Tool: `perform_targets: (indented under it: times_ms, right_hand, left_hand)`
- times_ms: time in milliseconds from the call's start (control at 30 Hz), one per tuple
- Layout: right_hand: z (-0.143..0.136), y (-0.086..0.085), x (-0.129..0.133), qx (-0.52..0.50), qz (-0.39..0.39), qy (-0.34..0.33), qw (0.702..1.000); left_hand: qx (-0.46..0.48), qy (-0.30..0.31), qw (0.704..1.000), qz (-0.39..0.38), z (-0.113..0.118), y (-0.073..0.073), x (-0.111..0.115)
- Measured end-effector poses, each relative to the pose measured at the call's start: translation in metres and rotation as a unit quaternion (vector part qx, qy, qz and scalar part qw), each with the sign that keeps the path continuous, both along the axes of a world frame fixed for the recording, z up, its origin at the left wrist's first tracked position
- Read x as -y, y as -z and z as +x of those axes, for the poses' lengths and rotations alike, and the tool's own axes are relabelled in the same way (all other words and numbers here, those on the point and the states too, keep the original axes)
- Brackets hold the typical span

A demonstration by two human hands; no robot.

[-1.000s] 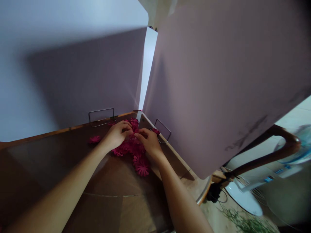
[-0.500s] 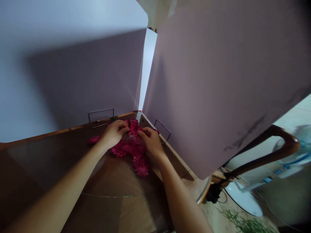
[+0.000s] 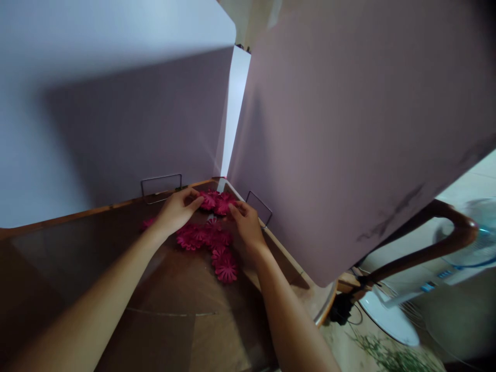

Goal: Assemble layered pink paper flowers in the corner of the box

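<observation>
My left hand (image 3: 177, 211) pinches the edge of a magenta flower-shaped cutout (image 3: 209, 199) between thumb and fingers. A second magenta flower (image 3: 223, 203), beside the first, is pinched at its right edge by my right hand (image 3: 248, 222). Several more magenta flowers (image 3: 205, 236) lie overlapping on the brown tabletop (image 3: 163, 289) just below my hands, with a lone bright flower (image 3: 226, 269) at the near end. Part of another flower (image 3: 148, 223) shows behind my left wrist. A small pale petalled shape (image 3: 212, 220) lies between the pile and the held flowers.
Two large white panels (image 3: 155, 119) (image 3: 349, 129) stand upright along the far edges and meet at a narrow gap. Wire stands (image 3: 161, 176) (image 3: 260, 207) support their bases. At right are a curved wooden chair part (image 3: 422, 253), a white fan (image 3: 391, 315) and green sprigs (image 3: 391, 356).
My hands have moved slightly apart. The flowers between them, bunched together before, now lie spread side by side, and the pale shape below is more exposed.
</observation>
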State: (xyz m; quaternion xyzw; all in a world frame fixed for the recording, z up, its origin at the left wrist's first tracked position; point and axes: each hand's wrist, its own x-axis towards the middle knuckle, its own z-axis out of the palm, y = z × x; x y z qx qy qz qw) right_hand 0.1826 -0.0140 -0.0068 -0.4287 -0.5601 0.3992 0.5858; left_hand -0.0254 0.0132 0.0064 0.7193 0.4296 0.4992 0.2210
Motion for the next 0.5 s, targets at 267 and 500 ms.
perform_targets:
  times_ms: [267, 500]
  right_hand:
    - [0.002, 0.002, -0.003, -0.051, -0.026, -0.015, 0.998]
    - [0.002, 0.001, -0.002, -0.064, -0.025, 0.001, 0.998]
  left_hand:
    - [0.024, 0.082, 0.996, -0.006, 0.005, -0.013, 0.017]
    - [0.039, 0.078, 0.996, -0.007, 0.003, -0.018, 0.021]
